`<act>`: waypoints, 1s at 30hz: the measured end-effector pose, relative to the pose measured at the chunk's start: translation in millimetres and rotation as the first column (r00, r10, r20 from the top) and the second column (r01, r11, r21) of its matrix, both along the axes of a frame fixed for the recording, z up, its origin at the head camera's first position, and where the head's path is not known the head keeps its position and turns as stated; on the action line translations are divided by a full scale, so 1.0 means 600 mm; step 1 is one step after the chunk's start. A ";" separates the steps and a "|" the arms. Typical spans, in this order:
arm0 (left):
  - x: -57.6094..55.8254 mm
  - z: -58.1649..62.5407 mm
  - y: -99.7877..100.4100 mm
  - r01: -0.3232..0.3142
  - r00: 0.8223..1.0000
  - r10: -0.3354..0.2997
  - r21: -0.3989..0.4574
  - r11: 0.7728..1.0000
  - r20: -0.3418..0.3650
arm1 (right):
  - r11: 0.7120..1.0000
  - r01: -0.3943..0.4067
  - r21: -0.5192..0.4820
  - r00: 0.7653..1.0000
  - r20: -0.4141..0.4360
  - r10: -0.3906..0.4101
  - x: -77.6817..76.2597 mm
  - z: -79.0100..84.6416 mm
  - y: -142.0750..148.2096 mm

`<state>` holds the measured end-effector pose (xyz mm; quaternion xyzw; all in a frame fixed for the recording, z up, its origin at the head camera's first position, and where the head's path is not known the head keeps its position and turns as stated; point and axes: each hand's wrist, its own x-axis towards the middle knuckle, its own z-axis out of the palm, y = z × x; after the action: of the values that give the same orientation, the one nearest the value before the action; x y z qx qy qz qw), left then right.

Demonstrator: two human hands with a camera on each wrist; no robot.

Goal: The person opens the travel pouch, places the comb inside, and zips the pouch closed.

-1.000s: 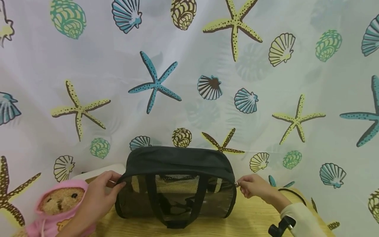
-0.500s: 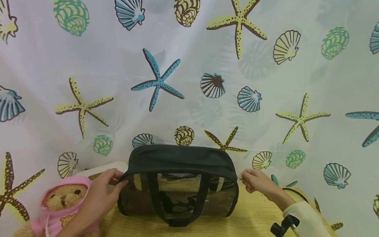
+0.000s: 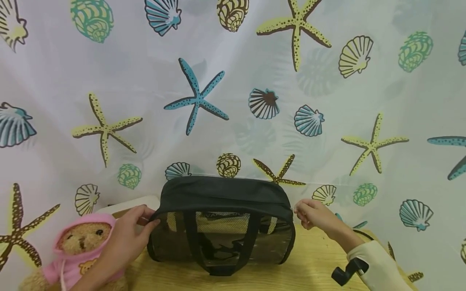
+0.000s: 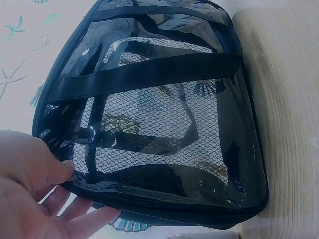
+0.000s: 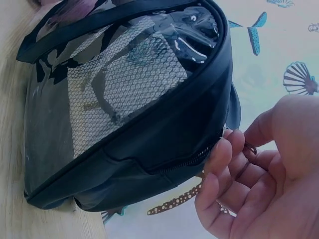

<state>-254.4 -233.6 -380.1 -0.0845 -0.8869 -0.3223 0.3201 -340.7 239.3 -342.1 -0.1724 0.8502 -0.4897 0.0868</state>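
A black bag (image 3: 225, 194) with clear see-through sides and dark strap handles stands on the wooden table. My left hand (image 3: 127, 238) pinches its upper left edge. In the left wrist view the thumb (image 4: 61, 172) lies on the clear side, the other fingers behind the rim. At the bag's right end, my right hand (image 3: 314, 216) pinches a small metal zipper pull (image 5: 250, 148) between thumb and fingers. Zipper teeth (image 5: 194, 159) run along the black end panel in the right wrist view. White mesh (image 4: 144, 124) shows through the clear side.
A teddy bear (image 3: 81, 242) in a pink hoodie sits at the left, close to my left forearm. Behind the bag hangs a curtain (image 3: 233, 60) printed with shells and starfish. A white-edged object (image 3: 134, 202) stands behind my left hand. The wooden table (image 3: 306, 258) extends under the bag.
My right hand has moved slightly up and back along the bag's right end with the zipper pull. My left hand keeps its hold on the bag. The view has shifted a little.
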 end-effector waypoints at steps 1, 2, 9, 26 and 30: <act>0.000 0.000 0.000 0.003 1.000 -0.003 0.001 1.000 0.004 | 1.000 0.000 0.000 1.000 -0.002 0.000 0.000 0.002 -0.001; 0.000 0.001 0.000 0.003 1.000 -0.003 0.002 1.000 0.009 | 1.000 -0.001 0.000 1.000 -0.005 0.001 0.001 0.004 -0.001; -0.004 0.006 0.001 0.006 1.000 -0.007 0.007 1.000 0.025 | 1.000 -0.021 0.006 0.999 -0.027 0.021 0.000 0.020 -0.010; 0.000 0.002 0.002 -0.002 0.999 0.001 0.024 1.000 0.047 | 0.998 -0.061 -0.030 0.998 -0.020 0.061 0.000 0.037 -0.028; 0.000 0.001 0.003 -0.004 0.999 0.003 0.021 1.000 0.044 | 0.998 -0.059 -0.037 0.998 -0.018 0.059 0.001 0.036 -0.029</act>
<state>-254.2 -232.0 -379.3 -0.0724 -0.8903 -0.3329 0.3020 -339.8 221.6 -320.5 -0.2032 0.8362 -0.5013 0.0906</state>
